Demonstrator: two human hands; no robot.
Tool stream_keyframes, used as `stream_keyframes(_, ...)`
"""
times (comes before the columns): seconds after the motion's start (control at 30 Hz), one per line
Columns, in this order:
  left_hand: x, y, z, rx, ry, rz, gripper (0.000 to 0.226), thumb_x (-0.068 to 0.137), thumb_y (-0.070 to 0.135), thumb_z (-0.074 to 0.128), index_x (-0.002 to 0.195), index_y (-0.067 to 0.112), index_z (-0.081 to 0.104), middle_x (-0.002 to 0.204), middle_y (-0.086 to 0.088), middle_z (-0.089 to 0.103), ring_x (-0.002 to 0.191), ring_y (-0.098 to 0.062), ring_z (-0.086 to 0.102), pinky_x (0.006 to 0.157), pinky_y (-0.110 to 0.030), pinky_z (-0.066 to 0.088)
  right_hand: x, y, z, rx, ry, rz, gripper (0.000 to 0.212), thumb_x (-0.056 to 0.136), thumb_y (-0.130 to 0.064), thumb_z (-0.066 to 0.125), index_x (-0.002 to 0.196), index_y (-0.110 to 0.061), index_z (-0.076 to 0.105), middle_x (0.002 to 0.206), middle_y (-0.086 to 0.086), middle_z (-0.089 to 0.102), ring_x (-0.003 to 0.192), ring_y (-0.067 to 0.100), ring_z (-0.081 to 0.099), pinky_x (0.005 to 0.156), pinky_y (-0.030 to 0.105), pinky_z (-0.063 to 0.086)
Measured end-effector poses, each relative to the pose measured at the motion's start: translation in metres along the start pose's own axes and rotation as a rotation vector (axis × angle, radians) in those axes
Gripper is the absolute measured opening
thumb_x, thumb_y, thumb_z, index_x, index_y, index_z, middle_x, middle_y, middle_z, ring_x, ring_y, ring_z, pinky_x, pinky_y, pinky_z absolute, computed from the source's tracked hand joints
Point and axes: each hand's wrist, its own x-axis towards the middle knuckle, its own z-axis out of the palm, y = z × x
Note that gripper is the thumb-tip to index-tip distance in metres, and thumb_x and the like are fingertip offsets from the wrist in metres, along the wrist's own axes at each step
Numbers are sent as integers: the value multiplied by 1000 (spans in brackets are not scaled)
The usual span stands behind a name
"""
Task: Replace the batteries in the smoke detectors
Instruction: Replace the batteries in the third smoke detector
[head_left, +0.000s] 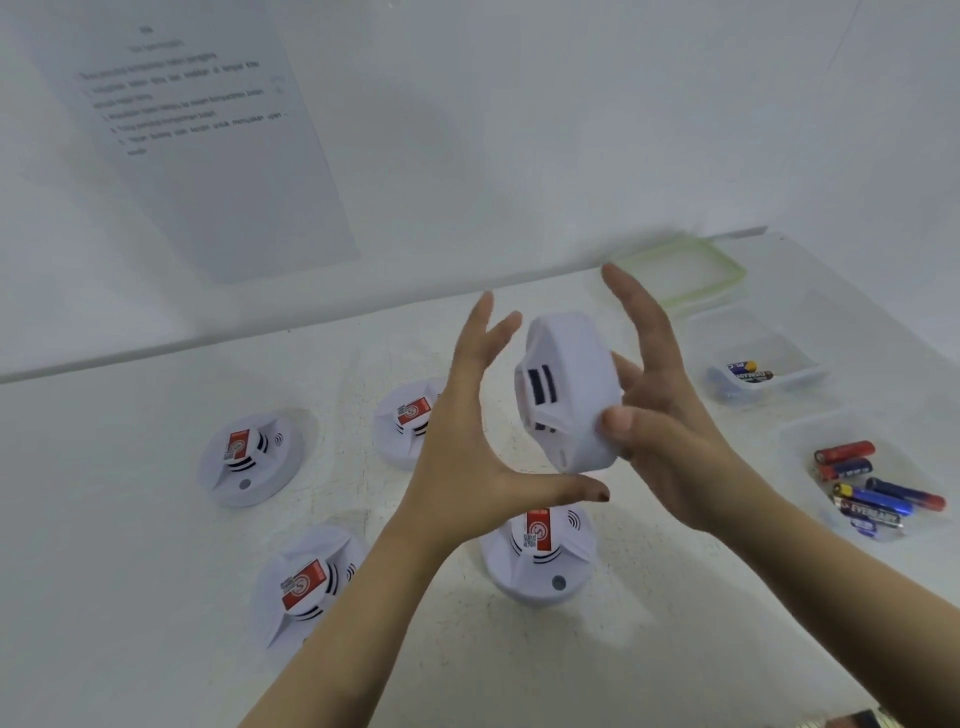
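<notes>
Head view showed the job unfinished: the right hand (660, 415) held 1 smoke detector (566, 395) on edge above the counter (130, 519), thumb and lower fingers curled on its rim, while the left hand (467, 431) hovered beside it, spread and empty. 4 more detectors (249, 457) sat closed on the counter, their battery state untellable, and batteries (867, 499) waited in 2 tubs (795, 431) to the right.

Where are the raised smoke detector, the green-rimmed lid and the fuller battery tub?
raised smoke detector (569, 400), head view, white side wall
green-rimmed lid (742, 271), head view, right corner of rim
fuller battery tub (911, 462), head view, bare floor
</notes>
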Motion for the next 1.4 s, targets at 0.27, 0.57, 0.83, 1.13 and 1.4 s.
stream_keyframes(0.27, 1, -14, -3, 82, 29, 23, 97, 55, 44, 85, 138, 30, 37, 136, 18, 47, 127, -5, 46, 100, -16, 43, -1, 6, -9, 202, 7, 162, 74, 70, -20, 57, 135, -48, 36, 126, -1, 60, 101, 35, 65, 68, 50, 57)
stream_keyframes(0.57, 6, -33, 6, 10, 98, -159, 95, 49, 46, 89, 130, 35, 41, 128, 21, 49, 119, 5, 49, 92, -15, 48, 2, 31, -19, 54, 100, 242, 65, 75, -10, 65, 131, -33, 44, 111, 5, 68, 90, 26, 69, 64, 34, 57)
stream_keyframes(0.83, 19, -60, 20, -143, -2, -305, 87, 62, 12, 89, 131, 34, 40, 121, 22, 56, 106, 9, 58, 78, -18, 54, 10, 69, -31, 127, 217, 314, 60, 76, -11, 65, 129, -31, 47, 115, 10, 66, 94, 28, 67, 68, 41, 57)
stream_keyframes(1.13, 17, -80, 31, -265, -48, -363, 91, 64, -6, 84, 135, 32, 42, 128, 7, 60, 111, -2, 61, 85, -29, 57, 7, 85, -40, 107, 246, 365, 77, 78, 14, 62, 137, -31, 42, 122, 3, 63, 99, 20, 67, 67, 35, 58)
stream_keyframes(1.4, 16, -90, 39, -292, -36, -383, 95, 60, -7, 86, 139, 22, 42, 125, 6, 62, 113, -8, 63, 89, -34, 56, 4, 93, -45, 22, 223, 366, 75, 80, 10, 64, 139, -29, 39, 125, 6, 60, 105, 21, 65, 74, 39, 58)
